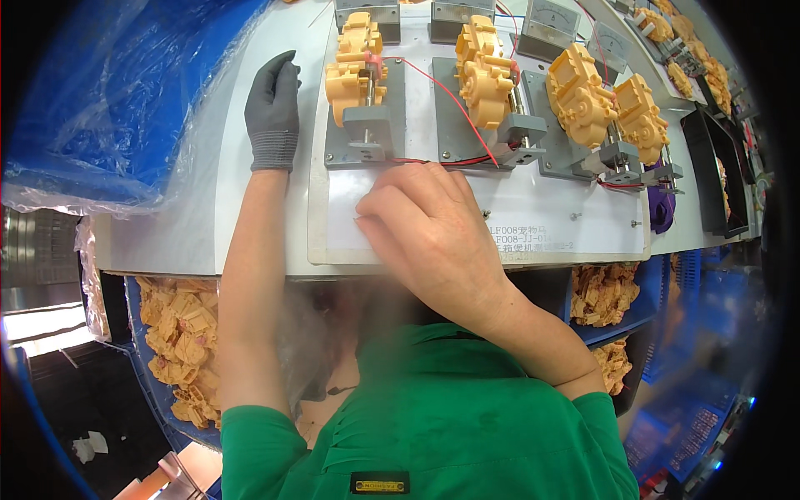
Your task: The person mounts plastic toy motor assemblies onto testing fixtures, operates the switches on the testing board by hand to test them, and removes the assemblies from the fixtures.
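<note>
My left hand (274, 104), in a dark grey knit glove, rests on the white bench left of the test board, its fingers curled in and nothing visible in them. My bare right hand (433, 237) is over the front of the white board (333, 237), its fingers bent and pressed together. Whatever they hold, if anything, is hidden under them. Just beyond it, a yellow plastic gearbox (342, 93) sits on the leftmost grey fixture (396, 125). A second yellow gearbox (485, 87) is on the neighbouring fixture. A thin red wire (454, 98) runs loose between these two.
More yellow gearboxes (583, 104) sit on fixtures to the right. Analog meters (550, 25) line the back. A blue bin lined with clear plastic (108, 100) is at far left. Below the bench are bins of yellow parts (183, 350). A black tray (708, 175) stands at right.
</note>
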